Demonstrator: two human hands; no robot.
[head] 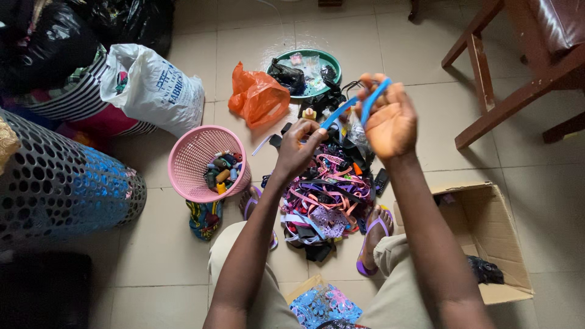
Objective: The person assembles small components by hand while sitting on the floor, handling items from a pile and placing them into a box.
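Note:
My left hand [297,148] and my right hand [388,119] are raised in front of me, both pinching one blue strap [341,111] that stretches between them and loops over my right fingers. Below the hands a tangled heap of ribbons and straps [326,201], pink, purple, black and white, lies on the tiled floor between my feet in purple sandals [373,236].
A pink basket [194,152] of thread spools stands left of the heap. Behind it lie an orange plastic bag [259,97], a green tray [331,61] of small items and a white sack [155,88]. An open cardboard box [484,231] sits at right, a wooden chair [518,67] behind.

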